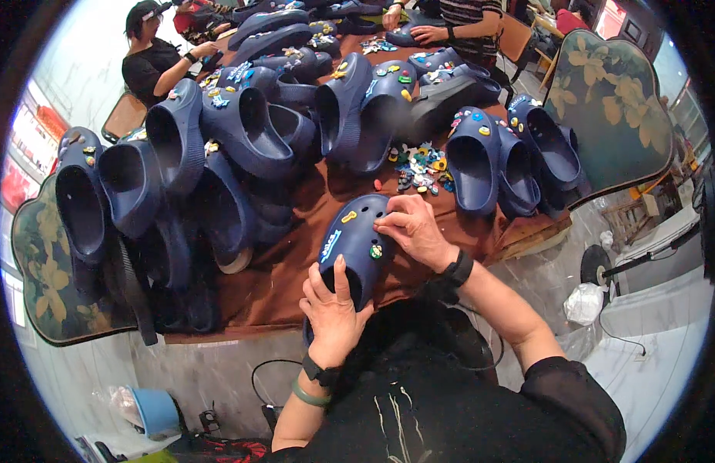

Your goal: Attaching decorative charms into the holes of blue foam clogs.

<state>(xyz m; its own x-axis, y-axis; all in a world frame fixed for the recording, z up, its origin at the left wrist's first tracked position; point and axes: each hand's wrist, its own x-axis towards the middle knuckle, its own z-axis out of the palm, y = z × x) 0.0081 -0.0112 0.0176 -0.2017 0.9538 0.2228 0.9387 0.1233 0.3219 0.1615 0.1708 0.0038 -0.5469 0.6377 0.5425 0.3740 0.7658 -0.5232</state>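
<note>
A navy blue clog [350, 251] with round holes in its toe lies before me at the table's near side, toe pointing away. My left hand [332, 312] grips it by the heel end, thumb and fingers around the opening. At the toe's right side, my right hand [413, 231] has its fingertips pinched together against the holes; whatever they hold is hidden. A yellow charm [349, 217], a light blue lettered charm [331, 244] and a round green-and-white charm [376, 251] sit on the clog's upper. Beyond the toe lies a loose pile of small colourful charms [423, 168].
Stacks of navy clogs [249, 131] crowd the left and middle, and more clogs [475, 162] stand at the right. A brown cloth [284, 289] covers the table. Two chair backs [608, 108] flank it. Across the table, other people [153, 65] handle things. A blue bucket [155, 410] stands on the floor.
</note>
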